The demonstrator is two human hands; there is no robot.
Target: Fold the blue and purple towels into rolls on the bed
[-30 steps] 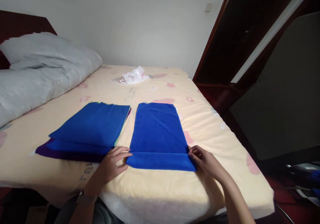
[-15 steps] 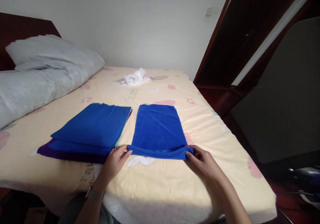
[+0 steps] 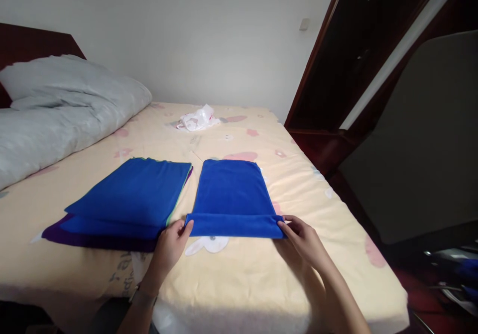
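A blue towel [image 3: 235,187] lies flat on the bed, its near edge turned over into a straight band. My left hand [image 3: 173,242] pinches the left end of that band between thumb and fingers. At the right end, my right hand [image 3: 301,237] grips the other corner in the same way. Just left of the towel rests a stack of cloths [image 3: 130,189], blue ones on top and a purple one showing at the bottom. My left hand is close beside the stack's near right corner.
The bed [image 3: 239,284] has a cream sheet with a printed pattern. Farther back lies a crumpled white plastic bag [image 3: 197,119]. A grey quilt [image 3: 70,110] is heaped at the left. Beyond the bed's right edge stands a dark panel [image 3: 414,140].
The towel's turned-over near edge has become wider and straighter, with both hands still holding its ends. The view has shifted slightly.
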